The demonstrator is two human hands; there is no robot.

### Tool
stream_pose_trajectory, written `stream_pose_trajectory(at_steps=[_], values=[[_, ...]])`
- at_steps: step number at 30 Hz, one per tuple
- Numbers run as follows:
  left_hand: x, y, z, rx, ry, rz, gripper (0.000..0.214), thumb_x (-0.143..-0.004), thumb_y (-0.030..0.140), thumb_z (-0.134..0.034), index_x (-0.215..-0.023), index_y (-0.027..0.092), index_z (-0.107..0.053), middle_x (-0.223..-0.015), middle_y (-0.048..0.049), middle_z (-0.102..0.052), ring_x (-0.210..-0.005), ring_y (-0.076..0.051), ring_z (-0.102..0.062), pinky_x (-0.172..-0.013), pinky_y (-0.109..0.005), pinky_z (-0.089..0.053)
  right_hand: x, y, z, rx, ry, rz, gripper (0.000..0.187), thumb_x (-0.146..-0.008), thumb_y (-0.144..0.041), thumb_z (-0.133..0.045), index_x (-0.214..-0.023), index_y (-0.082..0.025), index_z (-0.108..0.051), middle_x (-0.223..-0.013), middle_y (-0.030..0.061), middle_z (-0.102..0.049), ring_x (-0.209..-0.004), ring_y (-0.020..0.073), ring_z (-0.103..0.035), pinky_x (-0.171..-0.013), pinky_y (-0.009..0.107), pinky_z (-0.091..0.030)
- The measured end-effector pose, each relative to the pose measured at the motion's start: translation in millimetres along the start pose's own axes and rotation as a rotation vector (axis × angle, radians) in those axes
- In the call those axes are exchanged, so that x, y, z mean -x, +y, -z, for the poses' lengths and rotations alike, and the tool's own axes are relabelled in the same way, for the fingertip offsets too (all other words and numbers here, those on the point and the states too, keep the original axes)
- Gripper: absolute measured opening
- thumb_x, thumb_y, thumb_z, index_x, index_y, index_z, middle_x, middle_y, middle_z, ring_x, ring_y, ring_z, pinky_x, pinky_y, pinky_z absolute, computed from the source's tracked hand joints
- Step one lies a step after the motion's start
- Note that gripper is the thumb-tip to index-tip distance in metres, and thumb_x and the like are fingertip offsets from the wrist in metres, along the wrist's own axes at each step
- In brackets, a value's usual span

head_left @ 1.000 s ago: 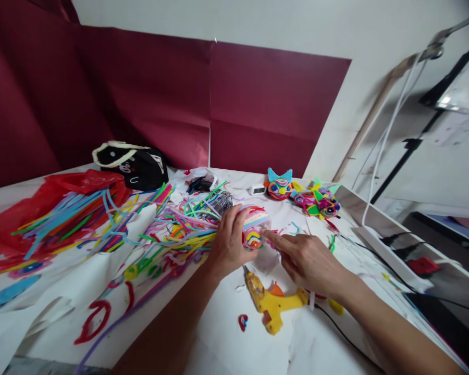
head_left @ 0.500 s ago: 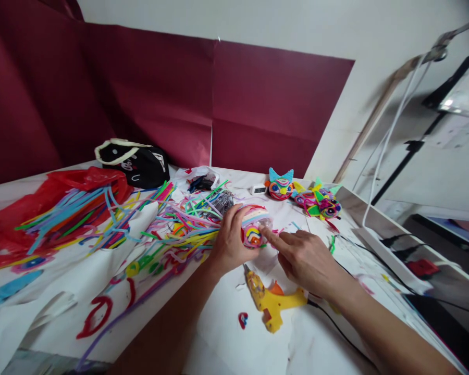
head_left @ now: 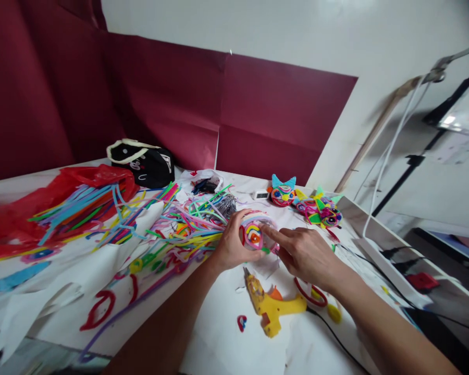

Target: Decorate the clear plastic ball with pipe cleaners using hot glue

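My left hand [head_left: 233, 244] is closed around the left side of a round craft ball [head_left: 254, 237], thumb below and fingers over the top. Coloured pipe cleaners cover part of the ball: pale stripes on top and rings around an orange centre. Its right part looks clear and bare. The index finger of my right hand [head_left: 303, 252] presses on that clear part, while its other fingers curl at the ball's lower right edge. Just below lies a yellow hot glue gun [head_left: 271, 307], nozzle pointing up and left. A small red and blue pipe-cleaner piece [head_left: 241, 323] lies beside it.
Loose pipe cleaners [head_left: 187, 224] spread leftward to a red plastic bag [head_left: 78, 179] and a black pouch [head_left: 148, 166]. Finished pipe-cleaner figures [head_left: 283, 190] stand behind. Red-handled scissors [head_left: 316, 299] lie under my right forearm. A power strip [head_left: 393, 273] lies on the right.
My view has shifted slightly, uncovering the red handle by the glue gun. The ball has turned a little in my left hand, and my right index finger stays against it.
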State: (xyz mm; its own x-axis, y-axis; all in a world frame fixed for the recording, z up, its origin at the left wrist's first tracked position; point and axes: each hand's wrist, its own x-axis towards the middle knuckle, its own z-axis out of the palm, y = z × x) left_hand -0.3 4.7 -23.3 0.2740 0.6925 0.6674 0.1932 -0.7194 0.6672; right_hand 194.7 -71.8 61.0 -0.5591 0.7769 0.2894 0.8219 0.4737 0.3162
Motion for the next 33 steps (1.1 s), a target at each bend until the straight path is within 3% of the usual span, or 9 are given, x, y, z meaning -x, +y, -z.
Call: stream_pose_trajectory(at_steps=[5, 13, 22, 33], values=[[1, -2, 0.1, 0.086, 0.003, 0.075, 0.102, -0.058, 0.025, -0.089, -0.145, 0.019, -0.037, -0.147, -0.0184, -0.049, -0.134, -0.035, -0.054, -0.112, -0.051, -0.047, -8, -7, 7, 0.019, -0.026, -0.004, 0.062, -0.085, -0.011, -0.055, -0.147, -0.019, -0.053, -0.088, 0.0038, -0.077, -0.068, 0.0199, -0.071, -0.058, 0.032, -0.034], [-1, -4, -1.2, 0.087, 0.065, 0.042, 0.092, -0.062, 0.026, -0.088, -0.141, 0.02, -0.041, -0.143, -0.0176, -0.053, -0.133, -0.034, -0.055, -0.112, -0.052, -0.047, -19, -20, 15, 0.057, -0.09, -0.049, 0.065, -0.085, -0.009, -0.052, -0.15, -0.017, -0.05, -0.093, 0.008, -0.079, -0.073, 0.022, -0.075, -0.057, 0.032, -0.034], [-3, -5, -3.2, 0.303, 0.032, 0.213, 0.099, -0.058, 0.025, -0.091, -0.142, 0.022, -0.039, -0.142, -0.0164, -0.054, -0.129, -0.035, -0.056, -0.111, -0.051, -0.044, -26, -29, 20, 0.051, -0.15, -0.104, 0.062, -0.09, -0.014, -0.049, -0.152, -0.02, -0.047, -0.097, 0.009, -0.079, -0.077, 0.0251, -0.076, -0.058, 0.031, -0.04], [-4, 1, 1.0, 0.356, 0.029, 0.275, 0.1, -0.054, 0.028, -0.092, -0.139, 0.021, -0.04, -0.143, -0.0156, -0.051, -0.131, -0.036, -0.053, -0.112, -0.048, -0.042, -30, -29, 20, -0.007, -0.187, -0.158, 0.064, -0.091, -0.018, -0.047, -0.155, -0.02, -0.044, -0.102, 0.0129, -0.08, -0.084, 0.0308, -0.078, -0.062, 0.034, -0.048]])
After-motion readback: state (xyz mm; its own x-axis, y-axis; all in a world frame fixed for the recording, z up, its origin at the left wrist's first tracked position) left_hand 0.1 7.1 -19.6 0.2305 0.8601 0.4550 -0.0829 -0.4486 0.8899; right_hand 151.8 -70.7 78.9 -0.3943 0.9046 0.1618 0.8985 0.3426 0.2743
